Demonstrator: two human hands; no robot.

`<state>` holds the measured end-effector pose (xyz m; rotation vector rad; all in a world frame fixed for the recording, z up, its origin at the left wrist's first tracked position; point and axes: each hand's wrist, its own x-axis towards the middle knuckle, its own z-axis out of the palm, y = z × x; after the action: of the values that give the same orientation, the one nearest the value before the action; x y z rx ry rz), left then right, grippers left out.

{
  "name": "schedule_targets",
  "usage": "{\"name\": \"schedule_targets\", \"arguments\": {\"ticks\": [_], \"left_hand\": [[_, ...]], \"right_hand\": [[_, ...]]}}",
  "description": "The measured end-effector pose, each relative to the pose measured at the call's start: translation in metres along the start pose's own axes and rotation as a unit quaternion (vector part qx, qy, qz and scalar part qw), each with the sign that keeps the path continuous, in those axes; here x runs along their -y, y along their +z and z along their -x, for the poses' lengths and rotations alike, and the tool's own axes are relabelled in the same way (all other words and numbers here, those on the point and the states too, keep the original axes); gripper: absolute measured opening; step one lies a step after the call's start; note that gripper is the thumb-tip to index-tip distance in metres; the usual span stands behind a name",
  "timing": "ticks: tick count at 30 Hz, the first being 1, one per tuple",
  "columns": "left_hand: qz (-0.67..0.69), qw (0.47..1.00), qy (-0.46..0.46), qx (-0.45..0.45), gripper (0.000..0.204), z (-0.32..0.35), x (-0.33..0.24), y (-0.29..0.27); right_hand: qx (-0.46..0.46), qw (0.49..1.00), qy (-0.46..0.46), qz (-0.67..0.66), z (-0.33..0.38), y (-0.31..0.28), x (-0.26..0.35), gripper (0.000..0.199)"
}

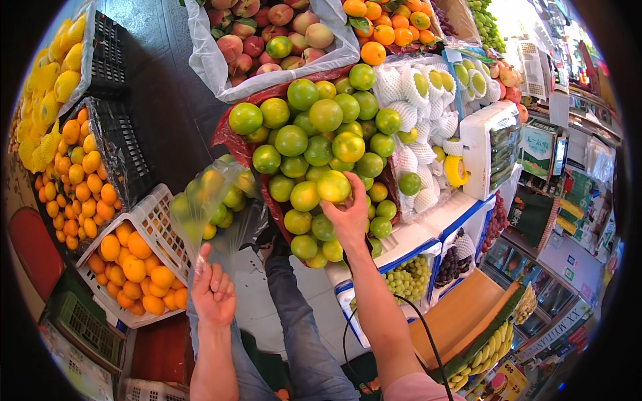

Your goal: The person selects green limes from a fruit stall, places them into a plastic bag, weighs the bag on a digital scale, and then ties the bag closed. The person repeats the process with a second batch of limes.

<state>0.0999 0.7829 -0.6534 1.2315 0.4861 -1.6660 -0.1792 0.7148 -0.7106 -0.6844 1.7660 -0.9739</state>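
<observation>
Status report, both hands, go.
Left hand grips clear plastic bag holding green citrus. Right hand closed on green-yellow citrus atop the pile. Nothing between them.

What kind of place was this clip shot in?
Most likely a fruit stall or market. A heap of green citrus fills the display, white baskets of oranges stand beside it, and the left hand holds a clear bag of fruit.

Right hand (pixel 349 217) at frame centre grips a green citrus fruit (pixel 334 186) on the green pile (pixel 314 134). Left hand (pixel 212 291), lower left, holds a clear plastic bag (pixel 210 200) of fruit. White basket (pixel 164 230) of oranges at left.
</observation>
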Motion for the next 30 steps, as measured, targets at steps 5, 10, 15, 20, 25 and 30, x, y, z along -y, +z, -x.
{"name": "schedule_targets", "arguments": {"ticks": [5,10,15,20,25,30], "left_hand": [[0.008,1.0,0.004,0.016,0.035,-0.001,0.0,-0.002],[0.031,0.999,-0.008,0.006,0.035,-0.002,0.0,-0.003],[0.027,1.0,-0.01,0.013,0.033,-0.002,-0.002,-0.002],[0.02,1.0,-0.003,0.01,0.033,-0.002,-0.002,0.0],[0.016,1.0,0.011,-0.011,0.036,-0.002,-0.002,0.002],[0.022,1.0,0.021,-0.006,0.04,-0.002,-0.001,0.007]], "right_hand": [[-0.01,0.995,-0.054,0.086,-0.01,0.012,0.0,0.057],[-0.013,0.995,-0.066,0.076,-0.013,0.019,0.003,0.058],[0.008,0.999,-0.034,0.032,0.004,0.041,0.012,0.062],[0.163,0.965,-0.118,0.167,0.046,0.086,0.005,0.057],[0.233,0.97,0.037,0.059,0.081,0.101,-0.019,0.032],[0.035,0.995,0.091,0.017,0.092,0.05,-0.043,0.023]]}}
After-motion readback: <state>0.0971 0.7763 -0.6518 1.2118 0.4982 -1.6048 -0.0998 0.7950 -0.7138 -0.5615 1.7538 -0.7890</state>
